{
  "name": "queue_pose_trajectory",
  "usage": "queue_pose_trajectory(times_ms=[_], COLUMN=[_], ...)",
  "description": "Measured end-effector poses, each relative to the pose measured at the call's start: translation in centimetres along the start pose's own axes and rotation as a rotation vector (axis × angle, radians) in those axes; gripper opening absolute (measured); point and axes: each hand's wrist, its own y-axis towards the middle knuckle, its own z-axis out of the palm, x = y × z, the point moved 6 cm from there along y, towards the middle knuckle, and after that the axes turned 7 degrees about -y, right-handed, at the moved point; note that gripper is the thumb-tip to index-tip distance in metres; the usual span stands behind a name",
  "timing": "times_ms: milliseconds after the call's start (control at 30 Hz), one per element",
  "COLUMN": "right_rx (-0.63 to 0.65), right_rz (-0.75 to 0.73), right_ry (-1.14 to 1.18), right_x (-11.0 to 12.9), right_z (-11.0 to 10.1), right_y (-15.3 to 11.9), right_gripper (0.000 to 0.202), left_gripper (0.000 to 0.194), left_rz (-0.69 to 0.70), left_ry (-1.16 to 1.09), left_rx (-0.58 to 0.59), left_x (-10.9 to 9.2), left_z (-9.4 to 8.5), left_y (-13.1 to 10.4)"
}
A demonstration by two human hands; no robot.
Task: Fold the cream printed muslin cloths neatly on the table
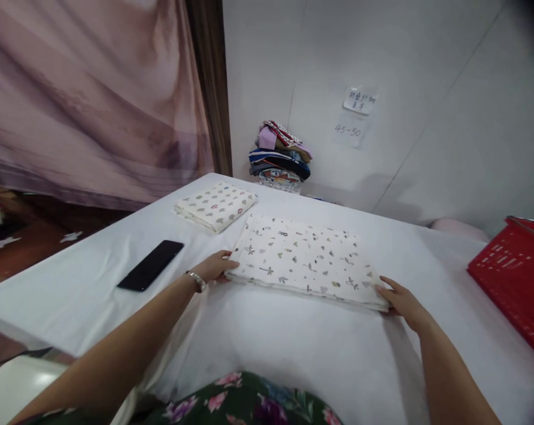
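A folded white cloth [302, 257] printed with small plants and shapes lies flat in front of me, several layers thick at its near edge. My left hand [216, 265], with a bracelet at the wrist, grips its near left corner, thumb on top and fingers underneath. At the near right corner my right hand [402, 301] pinches the cloth the same way; its fingertips are partly hidden below the layers. Behind and to the left is a second folded cloth [218, 205] with a heart-like print, apart from both hands.
A white-covered table [293, 342] holds everything. A black phone [151, 265] lies left of my left hand. To the far right stands a red plastic basket [514, 277]. Behind the table is a stack of folded fabrics [281, 154] by the wall; a pink curtain [94, 100] hangs at left.
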Motion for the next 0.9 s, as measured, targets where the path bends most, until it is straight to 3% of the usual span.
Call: queue_pose_trajectory(times_ms=[133, 400, 500, 600, 700, 833, 900], right_rx=[-0.129, -0.178, -0.241, -0.426, -0.461, -0.250, -0.165], right_rz=[-0.096, -0.125, -0.179, -0.348, -0.623, -0.917, -1.011], right_ry=[0.032, -0.307, -0.539, -0.686, -0.649, -0.608, -0.629], right_x=[-0.3, -1.0, -0.7, 0.8, 3.3, 6.5, 7.8], right_z=[-0.2, -0.1, -0.4, -0.2, 2.4, 8.0, 10.3], right_y=[-0.5, 0.2, 0.1, -1.3, -3.8, -6.6, -7.4], right_gripper=[0.069, 0.069, 0.067, 0.061, 0.049, 0.035, 0.031], left_gripper=[0.058, 0.057, 0.056, 0.050, 0.038, 0.026, 0.024], left_rz=[0.068, 0.129, 0.246, 0.417, 0.640, 1.000, 1.110], left_ry=[0.053, 0.141, 0.270, 0.435, 0.508, 0.647, 0.726], left_rx=[-0.074, -0.075, -0.142, -0.284, -0.350, -0.215, -0.149], left_x=[0.3, 1.5, 1.2, 0.6, 0.0, -0.9, -1.1], left_z=[-0.2, 0.0, -0.4, -1.1, -1.1, 1.5, 2.9], left_y=[0.7, 1.4, 0.6, -0.7, -2.6, -5.0, -5.5])
